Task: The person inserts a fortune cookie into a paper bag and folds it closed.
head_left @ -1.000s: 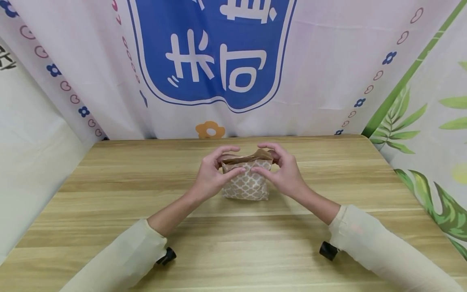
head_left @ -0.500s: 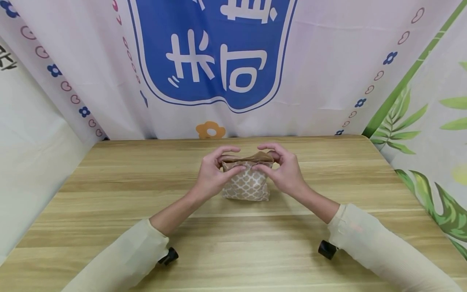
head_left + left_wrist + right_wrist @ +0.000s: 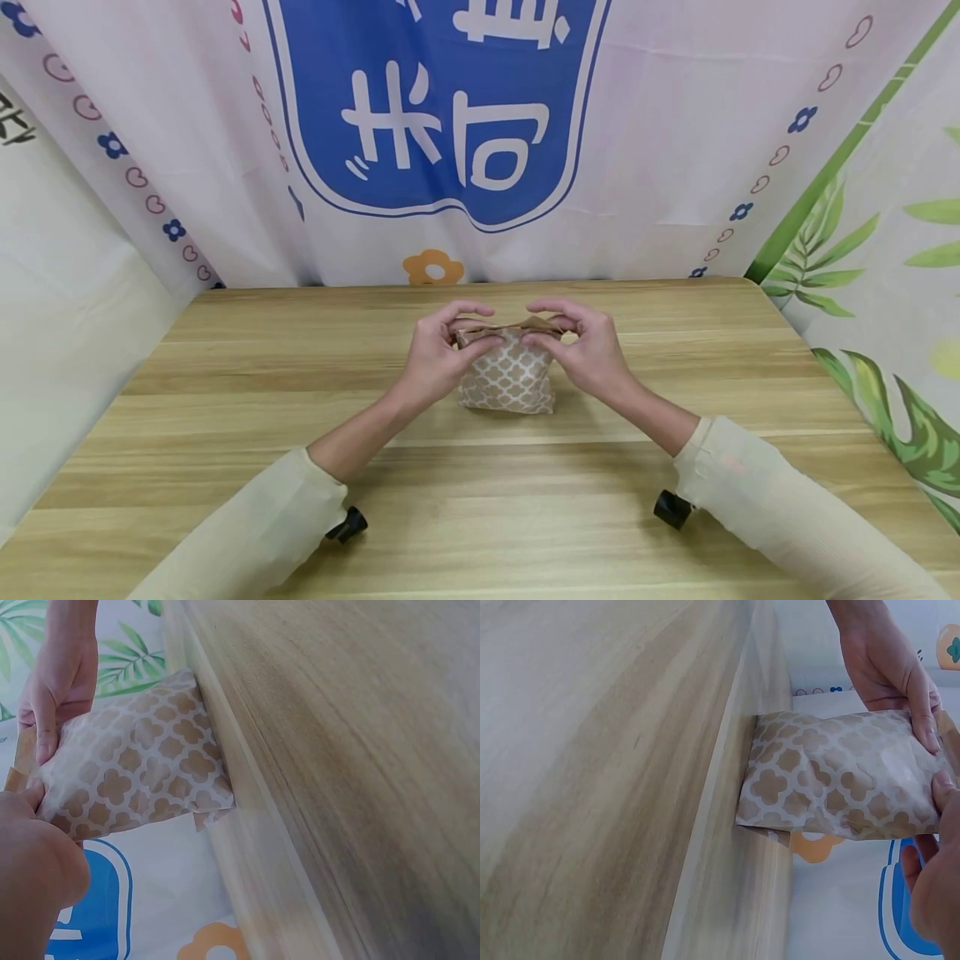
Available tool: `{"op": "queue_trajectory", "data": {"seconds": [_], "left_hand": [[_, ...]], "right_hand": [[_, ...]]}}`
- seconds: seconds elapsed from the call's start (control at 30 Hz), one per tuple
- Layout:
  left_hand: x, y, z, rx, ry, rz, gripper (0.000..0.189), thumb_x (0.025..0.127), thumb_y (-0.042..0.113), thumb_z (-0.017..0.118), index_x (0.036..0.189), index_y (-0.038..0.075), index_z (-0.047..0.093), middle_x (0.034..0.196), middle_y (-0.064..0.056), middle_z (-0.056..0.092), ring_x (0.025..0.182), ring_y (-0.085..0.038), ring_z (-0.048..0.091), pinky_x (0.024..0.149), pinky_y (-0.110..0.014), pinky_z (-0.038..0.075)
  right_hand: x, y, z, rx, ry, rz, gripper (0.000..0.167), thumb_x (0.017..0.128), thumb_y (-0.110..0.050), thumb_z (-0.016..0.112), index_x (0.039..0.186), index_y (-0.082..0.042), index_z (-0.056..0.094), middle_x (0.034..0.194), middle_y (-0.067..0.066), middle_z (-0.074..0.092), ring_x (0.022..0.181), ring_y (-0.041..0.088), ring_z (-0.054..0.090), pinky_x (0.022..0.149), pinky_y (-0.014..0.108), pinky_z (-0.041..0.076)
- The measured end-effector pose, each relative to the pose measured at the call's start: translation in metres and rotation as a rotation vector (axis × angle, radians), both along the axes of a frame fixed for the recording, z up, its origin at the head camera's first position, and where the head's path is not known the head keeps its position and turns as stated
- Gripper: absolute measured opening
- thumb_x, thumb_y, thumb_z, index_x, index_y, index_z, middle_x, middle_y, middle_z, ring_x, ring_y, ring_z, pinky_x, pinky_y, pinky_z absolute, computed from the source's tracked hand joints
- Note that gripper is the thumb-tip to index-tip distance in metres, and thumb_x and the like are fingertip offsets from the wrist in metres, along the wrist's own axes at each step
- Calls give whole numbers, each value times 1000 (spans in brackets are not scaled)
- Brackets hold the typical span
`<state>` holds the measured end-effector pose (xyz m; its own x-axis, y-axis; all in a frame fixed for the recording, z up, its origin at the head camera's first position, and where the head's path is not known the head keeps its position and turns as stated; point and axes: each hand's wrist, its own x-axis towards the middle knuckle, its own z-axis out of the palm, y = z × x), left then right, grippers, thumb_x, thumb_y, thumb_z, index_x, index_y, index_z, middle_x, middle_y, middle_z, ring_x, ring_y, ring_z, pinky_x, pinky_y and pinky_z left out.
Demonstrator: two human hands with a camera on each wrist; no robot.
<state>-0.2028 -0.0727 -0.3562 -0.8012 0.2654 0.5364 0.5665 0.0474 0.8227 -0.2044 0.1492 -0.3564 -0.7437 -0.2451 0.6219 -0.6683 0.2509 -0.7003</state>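
Note:
A small brown paper bag (image 3: 507, 379) with a white lattice pattern stands upright on the wooden table. My left hand (image 3: 438, 354) pinches its top edge at the left, thumb across the front and fingers behind. At the right, my right hand (image 3: 588, 346) pinches the same edge in the same way. Between the two thumbs the plain brown rim shows, its sides close together. Both wrist views show the patterned front of the bag (image 3: 142, 757) with a thumb of each hand near its top. What the bag contains is hidden.
The wooden table (image 3: 480, 517) reaches back to a white curtain (image 3: 645, 167) with a blue printed sign. A leaf-printed cloth (image 3: 885, 275) hangs along the right side. Small black devices sit under both sleeves.
The bag's brown top flap has come down lower and the mouth looks narrower. My right thumb has shifted slightly on the front; the left hand stays nearly still.

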Motion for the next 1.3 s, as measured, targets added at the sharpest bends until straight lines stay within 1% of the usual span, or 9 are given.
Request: {"op": "queue_trajectory", "data": {"seconds": [0.23, 0.47, 0.6, 0.7, 0.77, 0.87, 0.97, 1.1, 1.3], "left_hand": [[-1, -2, 1, -13, -28, -16, 29, 85, -15, 76, 112, -11, 67, 102, -26, 75, 70, -5, 67, 47, -17, 35], [-5, -8, 4, -46, -65, -67, 32, 87, -13, 75, 117, -11, 67, 107, -26, 75, 92, -10, 75, 56, -18, 47], [-5, -12, 5, -47, -74, -110, 32, 89, -16, 70, 121, -13, 65, 111, -28, 73, 93, -7, 74, 58, -19, 51], [-5, -13, 6, -42, -92, -114, 32, 89, -17, 68, 121, -15, 65, 111, -29, 73, 87, -6, 74, 53, -18, 50], [-4, -13, 6, -45, -108, -110, 31, 90, -17, 68, 121, -16, 65, 110, -30, 72, 72, -3, 71, 49, -17, 45], [-3, -14, 7, -63, -127, -96, 30, 91, -16, 68, 121, -16, 66, 109, -30, 73, 50, -1, 52, 43, -16, 35], [-3, -14, 8, -97, -133, -80, 29, 92, -13, 68, 121, -14, 68, 111, -28, 73, 43, -4, 33, 41, -16, 29], [-3, -16, 7, -127, -126, -86, 28, 94, -13, 65, 122, -12, 68, 115, -27, 73, 45, -5, 37, 42, -17, 29], [-5, -20, 6, -132, -93, -137, 28, 96, -15, 62, 123, -15, 66, 118, -28, 71, 60, -2, 55, 45, -19, 34]], "right_hand": [[-2, 3, -1, 9, 0, 25, 28, 83, 13, 79, 110, 8, 73, 95, 19, 78, 80, 11, 75, 62, 21, 54], [-3, 4, -1, 11, -19, 47, 26, 85, 14, 76, 111, 9, 73, 95, 20, 78, 80, 27, 77, 57, 16, 49], [-3, 5, 0, 21, -32, 52, 26, 86, 14, 75, 112, 9, 73, 96, 20, 78, 81, 29, 77, 55, 17, 46], [-2, 5, 1, 29, -41, 59, 27, 86, 14, 74, 112, 9, 73, 97, 20, 78, 82, 29, 77, 55, 17, 46], [-3, 6, 1, 32, -45, 65, 27, 86, 14, 74, 113, 9, 73, 98, 21, 77, 83, 28, 78, 57, 16, 48], [-3, 6, 1, 33, -50, 79, 28, 86, 14, 74, 114, 10, 73, 99, 21, 77, 84, 26, 78, 62, 16, 53], [-4, 7, 1, 36, -53, 90, 29, 86, 14, 74, 115, 10, 73, 100, 21, 77, 84, 21, 78, 65, 17, 55], [-4, 9, 1, 41, -56, 102, 28, 87, 14, 73, 114, 10, 73, 99, 21, 77, 82, 14, 76, 64, 17, 55], [-3, 11, 2, 42, -63, 140, 28, 89, 14, 72, 116, 10, 72, 99, 22, 77, 80, 7, 73, 60, 17, 53]]}}
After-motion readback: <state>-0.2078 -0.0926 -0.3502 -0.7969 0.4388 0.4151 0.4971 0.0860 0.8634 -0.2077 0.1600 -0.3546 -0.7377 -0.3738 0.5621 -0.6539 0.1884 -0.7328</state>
